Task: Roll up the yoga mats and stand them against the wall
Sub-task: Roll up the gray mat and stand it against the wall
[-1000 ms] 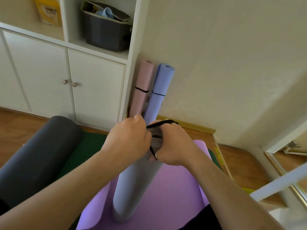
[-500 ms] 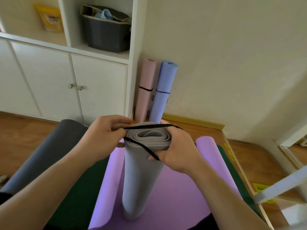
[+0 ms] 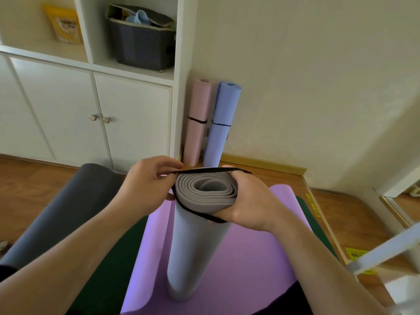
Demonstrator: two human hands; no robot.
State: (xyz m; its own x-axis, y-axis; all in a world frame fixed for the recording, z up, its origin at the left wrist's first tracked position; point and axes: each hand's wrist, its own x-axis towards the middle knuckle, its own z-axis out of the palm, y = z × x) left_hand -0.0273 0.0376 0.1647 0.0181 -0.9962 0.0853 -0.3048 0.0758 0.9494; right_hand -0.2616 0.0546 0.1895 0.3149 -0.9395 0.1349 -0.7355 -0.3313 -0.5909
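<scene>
Strap [image 3: 213, 171] now stretched wider; both hands [image 3: 147, 185] [image 3: 247, 201] pinch it over upright grey mat [image 3: 195, 246], spiral end facing up.

Both bare forearms enter from the lower corners of the frame and meet at its centre; the left hand [image 3: 147, 185] sits left of centre, back of the hand toward the camera, its fingers curled and its grip pinching a black strap [image 3: 213, 170] between thumb and fingertips; the right hand [image 3: 247, 201] sits just right of centre, wrist bent inward, fingers wrapped round the top of a rolled grey mat [image 3: 195, 235], thumb low on the near side, the strap passing over its fingers.
</scene>
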